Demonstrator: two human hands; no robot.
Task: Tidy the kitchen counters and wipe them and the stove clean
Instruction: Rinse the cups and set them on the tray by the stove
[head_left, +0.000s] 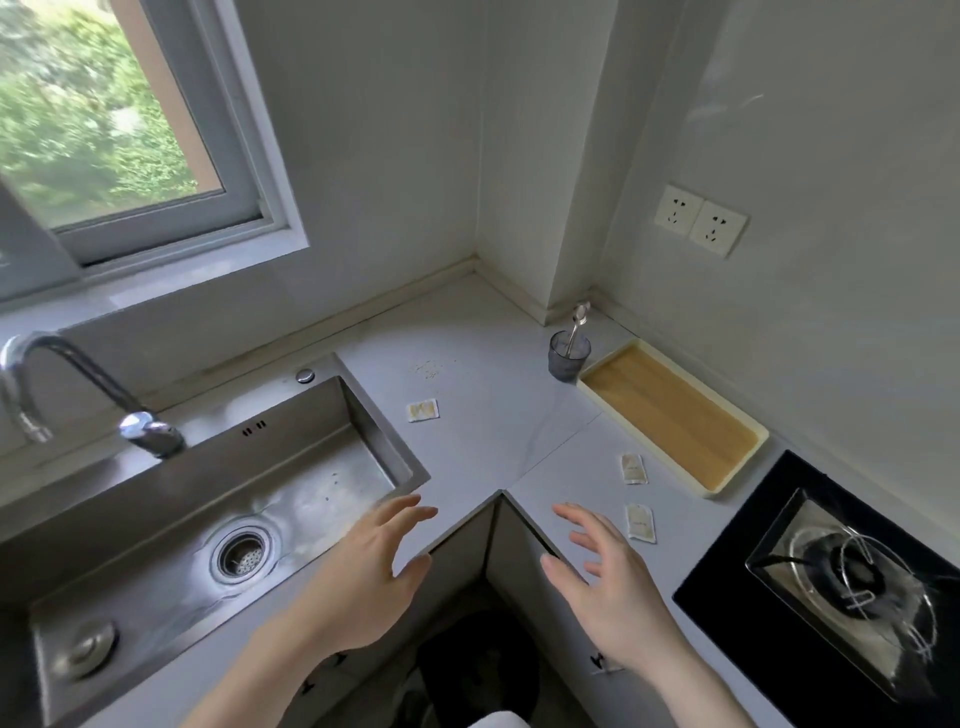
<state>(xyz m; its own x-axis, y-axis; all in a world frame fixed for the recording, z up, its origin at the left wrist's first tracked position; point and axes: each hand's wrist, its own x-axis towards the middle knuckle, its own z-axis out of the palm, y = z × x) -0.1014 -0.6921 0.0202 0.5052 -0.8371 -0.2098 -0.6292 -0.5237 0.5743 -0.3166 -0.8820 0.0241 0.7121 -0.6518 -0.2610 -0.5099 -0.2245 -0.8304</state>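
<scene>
A pale grey L-shaped counter (493, 395) wraps round an inner corner. Three small used sachets lie on it: one (422, 410) right of the sink, one (632, 468) beside the tray, one (640, 523) nearer me. A patch of crumbs (428, 368) sits further back. The black glass stove (831, 577) with its burner is at the lower right. My left hand (363, 577) hovers empty with fingers spread above the counter's front edge by the sink. My right hand (608, 577) hovers likewise, empty, just left of the nearest sachet.
A steel sink (171, 499) with a chrome tap (78, 389) fills the left. A cream tray (675, 415) with a wooden bottom stands against the right wall, a grey cup (569, 356) holding a utensil behind it. Two wall sockets (698, 221) are above. A window is at the upper left.
</scene>
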